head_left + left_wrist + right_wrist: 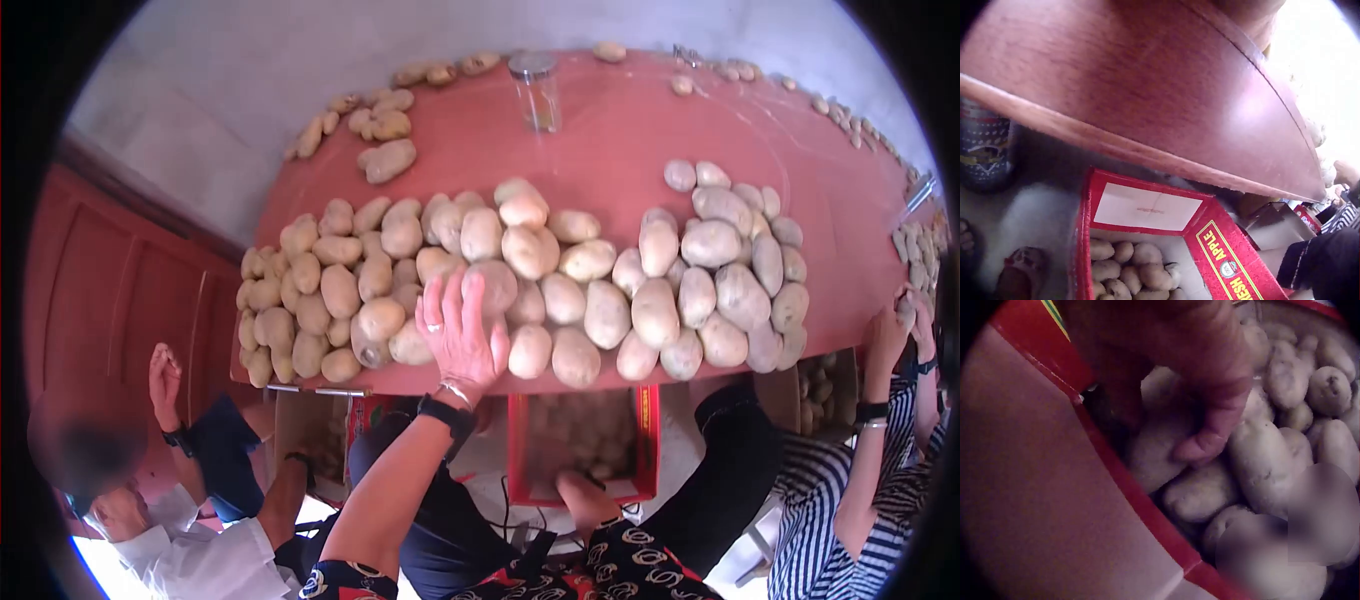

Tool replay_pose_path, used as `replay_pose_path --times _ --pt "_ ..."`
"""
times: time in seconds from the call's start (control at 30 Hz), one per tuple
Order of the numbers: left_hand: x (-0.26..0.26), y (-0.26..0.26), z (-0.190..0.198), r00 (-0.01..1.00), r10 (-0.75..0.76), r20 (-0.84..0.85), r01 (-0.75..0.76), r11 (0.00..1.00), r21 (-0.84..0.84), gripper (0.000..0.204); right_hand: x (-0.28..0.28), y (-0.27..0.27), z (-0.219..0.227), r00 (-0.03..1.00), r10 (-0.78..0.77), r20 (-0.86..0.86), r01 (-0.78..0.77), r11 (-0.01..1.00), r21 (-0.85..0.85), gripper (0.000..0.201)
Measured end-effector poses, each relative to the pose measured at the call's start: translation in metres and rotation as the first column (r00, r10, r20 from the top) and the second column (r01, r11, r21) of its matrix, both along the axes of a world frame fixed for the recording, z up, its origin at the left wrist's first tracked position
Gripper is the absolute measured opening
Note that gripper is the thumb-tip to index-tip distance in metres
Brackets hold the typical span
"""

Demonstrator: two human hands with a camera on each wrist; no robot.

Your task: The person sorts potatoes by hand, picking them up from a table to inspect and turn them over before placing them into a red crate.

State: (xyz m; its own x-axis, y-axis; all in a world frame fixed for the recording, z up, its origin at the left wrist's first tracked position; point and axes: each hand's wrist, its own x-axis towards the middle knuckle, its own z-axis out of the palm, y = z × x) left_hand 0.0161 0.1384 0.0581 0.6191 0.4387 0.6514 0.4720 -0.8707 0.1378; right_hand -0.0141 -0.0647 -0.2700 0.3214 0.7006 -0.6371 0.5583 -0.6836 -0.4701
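My left hand (465,338) lies over the front of a wide heap of potatoes (340,290) on the red table (600,130). Its fingers are extended, with the fingertips at a large round potato (493,288). Below the table edge, my right forearm (588,500) reaches into a red cardboard box (653,450). In the right wrist view my right hand (1191,356) is down among the potatoes beside the box wall, with thumb and fingers curled round a potato (1154,453). More potatoes (1266,465) lie next to it, some blurred.
A lidded glass jar (538,95) stands toward the back, with loose potatoes (388,160) along the far edge. People sit on both sides; one wears a striped shirt (830,540). Other boxes of potatoes are under the table, and a dark patterned cylinder (985,147) stands on the floor.
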Motion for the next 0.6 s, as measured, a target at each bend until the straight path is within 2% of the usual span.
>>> replay_pose_path --times 0.13,0.2,0.23,0.27,0.3,0.33,0.4,0.47,0.53,0.6 --pt "0.001 -0.003 -0.001 1.000 0.001 0.013 -0.001 1.000 -0.030 0.068 0.023 0.000 0.006 0.979 0.186 -0.087 -0.182 0.982 0.053 0.037" --pt "-0.001 0.000 0.001 0.999 -0.001 0.042 0.002 1.000 -0.025 0.067 0.045 0.006 0.029 0.890 0.434 -0.140 -0.419 0.900 0.122 0.037" --pt "-0.001 -0.001 0.002 0.999 0.008 0.034 -0.006 0.999 -0.035 0.068 0.060 0.027 0.131 0.742 0.662 -0.101 -0.661 0.749 0.050 0.041" --pt "0.001 -0.003 0.001 0.999 0.017 0.030 -0.016 0.999 -0.048 0.068 0.072 0.016 0.158 0.738 0.668 -0.092 -0.668 0.743 0.035 0.041" --pt "0.001 -0.003 0.000 0.999 0.024 0.037 -0.023 0.999 -0.035 0.070 0.085 0.007 0.175 0.878 0.415 -0.239 -0.372 0.905 0.205 0.043" --pt "0.001 -0.002 0.002 0.998 0.041 0.054 -0.040 0.999 -0.031 0.070 0.097 0.002 0.194 0.893 0.154 -0.422 -0.016 0.949 0.314 0.046" --pt "-0.001 -0.004 0.003 0.999 0.026 0.033 -0.025 0.999 -0.046 0.072 0.116 0.005 0.259 0.766 0.106 -0.634 0.112 0.949 0.295 0.044" --pt "0.001 -0.003 -0.001 0.998 0.045 0.053 -0.043 0.998 -0.053 0.073 0.137 0.000 0.328 0.614 0.190 -0.766 0.265 0.865 0.427 0.044" --pt "0.001 -0.002 -0.003 0.998 0.040 0.058 -0.037 0.998 -0.047 0.073 0.165 -0.006 0.365 0.675 0.210 -0.708 0.284 0.811 0.511 0.045" --pt "0.000 -0.003 -0.002 0.998 0.037 0.049 -0.033 0.996 -0.082 0.073 0.187 -0.004 0.407 0.432 0.302 -0.850 0.551 0.657 0.514 0.041"
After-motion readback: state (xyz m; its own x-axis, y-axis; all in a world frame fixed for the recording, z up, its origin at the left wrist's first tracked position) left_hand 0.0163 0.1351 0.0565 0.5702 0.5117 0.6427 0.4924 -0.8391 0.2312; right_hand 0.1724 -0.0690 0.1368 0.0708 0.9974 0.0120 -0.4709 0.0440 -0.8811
